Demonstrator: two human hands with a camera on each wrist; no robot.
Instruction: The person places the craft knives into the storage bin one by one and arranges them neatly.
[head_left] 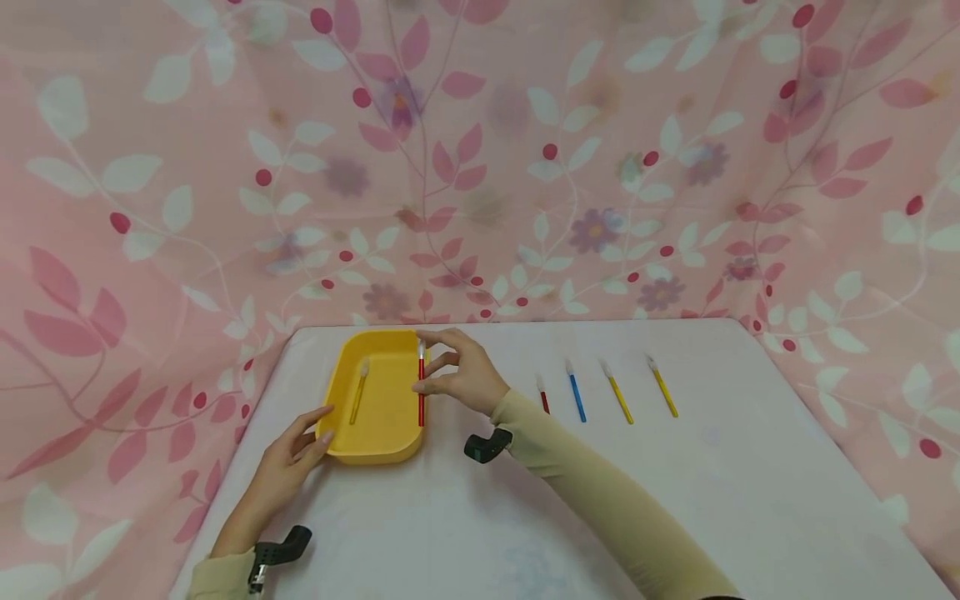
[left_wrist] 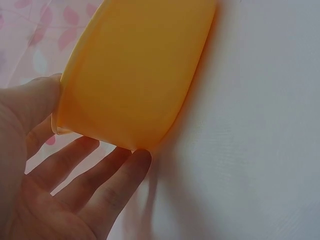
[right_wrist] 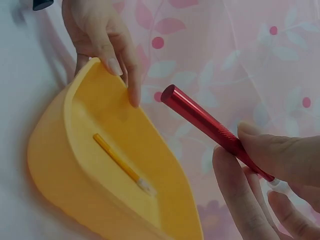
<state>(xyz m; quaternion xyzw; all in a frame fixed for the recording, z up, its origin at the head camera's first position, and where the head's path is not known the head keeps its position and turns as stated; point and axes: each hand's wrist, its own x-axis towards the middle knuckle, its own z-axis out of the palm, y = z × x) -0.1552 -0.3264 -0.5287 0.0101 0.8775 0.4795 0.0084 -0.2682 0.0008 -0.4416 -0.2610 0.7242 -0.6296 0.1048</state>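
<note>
Between the thumb and fingers of my right hand (head_left: 467, 372) a slim red brush (head_left: 422, 400) is pinched, held over the right rim of a yellow tray (head_left: 375, 457). Its pale tip points to the back in the head view; the shiny red handle (right_wrist: 200, 120) shows large in the right wrist view. My left hand (head_left: 281, 471) grips the tray's front left corner, thumb and fingers on either side of the wall (left_wrist: 135, 75). Inside the tray lies a yellow brush (head_left: 358, 402) with a whitish tip.
Right of the tray, a row of brushes lies on the white table (head_left: 465, 517): a red one (head_left: 544, 402), a blue one (head_left: 577, 398) and two yellow ones, the nearer (head_left: 619, 400) and the outer (head_left: 663, 392). Pink floral cloth (head_left: 480, 208) hangs behind the table.
</note>
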